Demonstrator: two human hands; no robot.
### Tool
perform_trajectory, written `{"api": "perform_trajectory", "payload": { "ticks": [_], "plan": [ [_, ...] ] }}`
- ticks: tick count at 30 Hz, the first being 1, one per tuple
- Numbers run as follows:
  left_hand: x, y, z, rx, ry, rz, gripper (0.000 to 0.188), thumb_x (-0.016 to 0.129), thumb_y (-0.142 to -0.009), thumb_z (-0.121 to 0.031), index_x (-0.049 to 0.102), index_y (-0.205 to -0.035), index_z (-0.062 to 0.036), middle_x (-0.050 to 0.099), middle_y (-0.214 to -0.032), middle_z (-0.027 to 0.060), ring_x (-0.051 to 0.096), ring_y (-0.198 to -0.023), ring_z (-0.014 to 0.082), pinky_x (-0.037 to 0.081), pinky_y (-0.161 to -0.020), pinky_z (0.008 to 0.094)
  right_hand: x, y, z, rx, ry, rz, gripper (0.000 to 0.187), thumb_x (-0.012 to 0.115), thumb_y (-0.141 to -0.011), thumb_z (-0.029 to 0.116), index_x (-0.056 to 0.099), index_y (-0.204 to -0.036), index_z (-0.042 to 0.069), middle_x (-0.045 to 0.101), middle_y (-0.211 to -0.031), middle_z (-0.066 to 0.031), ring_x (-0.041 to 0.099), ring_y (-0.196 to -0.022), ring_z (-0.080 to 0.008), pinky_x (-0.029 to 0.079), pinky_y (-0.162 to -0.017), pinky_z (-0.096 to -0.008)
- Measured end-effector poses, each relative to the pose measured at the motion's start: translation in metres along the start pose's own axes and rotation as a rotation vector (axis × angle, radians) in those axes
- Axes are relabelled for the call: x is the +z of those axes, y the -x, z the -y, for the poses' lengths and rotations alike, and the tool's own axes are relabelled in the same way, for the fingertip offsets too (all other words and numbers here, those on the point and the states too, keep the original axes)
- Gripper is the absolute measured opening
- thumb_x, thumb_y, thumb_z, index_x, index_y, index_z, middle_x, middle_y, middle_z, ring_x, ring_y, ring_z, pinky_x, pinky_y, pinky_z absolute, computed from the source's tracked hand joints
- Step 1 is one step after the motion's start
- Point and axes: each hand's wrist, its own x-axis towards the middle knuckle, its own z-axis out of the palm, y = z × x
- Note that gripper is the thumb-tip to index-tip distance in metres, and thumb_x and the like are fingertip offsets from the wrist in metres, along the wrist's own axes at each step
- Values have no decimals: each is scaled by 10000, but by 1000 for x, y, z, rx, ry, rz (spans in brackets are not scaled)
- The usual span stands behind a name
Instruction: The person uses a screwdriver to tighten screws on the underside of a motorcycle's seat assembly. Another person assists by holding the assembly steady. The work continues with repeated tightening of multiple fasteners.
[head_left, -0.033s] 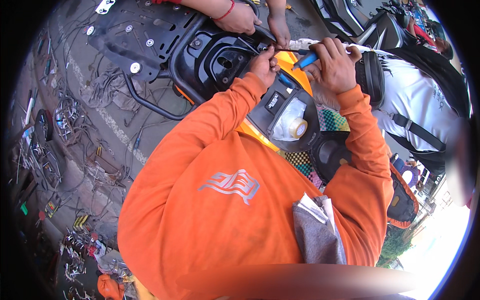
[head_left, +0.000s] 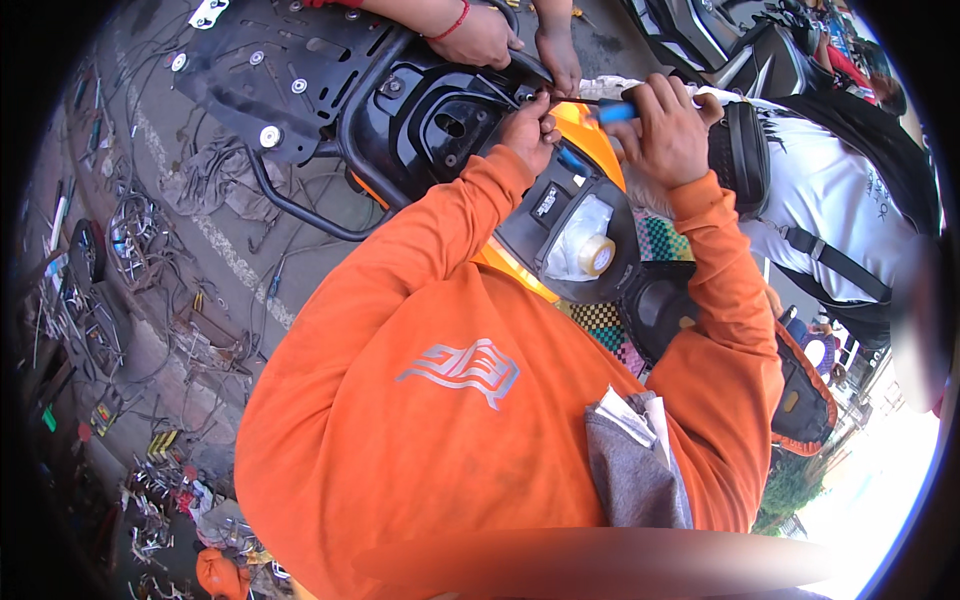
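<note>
My right hand (head_left: 668, 130) is closed round the blue handle of a screwdriver (head_left: 616, 112), held nearly level. Its thin dark shaft runs left to the rear of an orange and black motorcycle (head_left: 600, 150). By the shaft's tip, my left hand (head_left: 530, 135) is closed, thumb and fingers pinched at the edge of the black seat-area tray (head_left: 440, 125). What the left fingers hold is hidden. Just beyond are a co-worker's two hands, one with a red wrist cord (head_left: 475, 38), the other (head_left: 560, 60) reaching down to the same spot.
A black metal rack (head_left: 290, 70) with round studs extends at the upper left. A clear plastic bag and a tape roll (head_left: 597, 256) lie in the open compartment nearer me. Loose tools and cables (head_left: 130, 240) cover the ground at left. A person in a white shirt (head_left: 830, 200) is close at right.
The screwdriver handle has turned from slanting down to nearly level as my right hand shifted slightly. My left hand and the co-worker's hands keep their places.
</note>
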Motion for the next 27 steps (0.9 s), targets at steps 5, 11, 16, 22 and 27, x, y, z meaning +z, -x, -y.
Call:
{"api": "perform_trajectory", "payload": {
  "ticks": [5, 11, 16, 22, 27],
  "plan": [
    [1, 2, -1, 0, -8, 2, 122, 548, -1023, -207, 597, -1045, -97, 553, -847, -37, 409, -585, 44, 349, -520, 210, 11, -29, 38, 661, -47, 67, 544, 540, -924, 532, 673, -719, 46, 648, -657, -187, 657, -688, -412, 472, -675, -503],
    [5, 1, -3, -8, -24, -12, 122, 544, -1025, -199, 592, -1043, -89, 549, -831, -37, 405, -569, 43, 345, -513, 208, -2, -43, 3, 763, -368, 338, 588, 494, -935, 523, 720, -910, -20, 700, -789, -236, 713, -823, -367, 527, -731, -437],
    [6, 2, -4, 9, -66, -33, 126, 531, -1031, -204, 580, -1048, -89, 582, -857, -28, 403, -553, 45, 338, -506, 210, 44, -38, -5, 789, -2216, -17, 229, 600, -869, 94, 658, -1082, 33, 638, -704, -75, 585, -570, -187, 446, -529, -331],
    [3, 2, -3, -45, 77, 108, 125, 521, -1032, -202, 572, -1067, -93, 633, -944, -21, 401, -533, 47, 336, -510, 213, 82, -31, 26, 1367, -2118, -808, 196, 597, -897, 55, 547, -1067, 139, 432, -598, 53, 500, -542, -101, 456, -647, -321],
    [4, -2, -4, -65, 87, 113, 123, 523, -1026, -177, 572, -1070, -73, 609, -930, -21, 414, -568, 42, 341, -521, 214, 49, -21, 29, 865, -1421, -440, 492, 487, -989, 216, 386, -1449, 75, 576, -1113, -172, 617, -953, -287, 539, -743, -355]
  ]
}}
